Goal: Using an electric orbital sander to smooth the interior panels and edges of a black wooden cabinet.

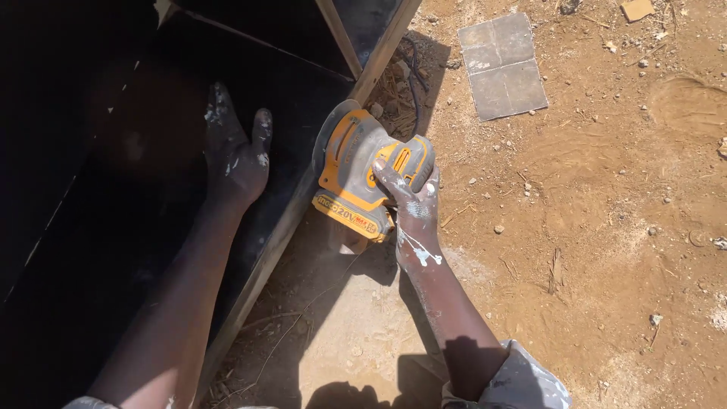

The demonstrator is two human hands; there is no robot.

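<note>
My right hand [411, 203] grips the handle of an orange and grey cordless power tool [362, 170], which is pressed against the wooden front edge [291, 223] of a dark cabinet frame. My left hand [235, 151] rests flat, fingers spread, on the black inner panel [113, 227] of that frame, in deep shadow. Both hands carry white paint flecks. The tool's working face is hidden against the wood.
Sunlit red dirt ground [591, 227] with small stones spreads to the right. A grey tile piece [502, 66] lies on it near the top. A diagonal wooden brace [338, 36] crosses the frame's top. Dry twigs lie beside the frame's edge.
</note>
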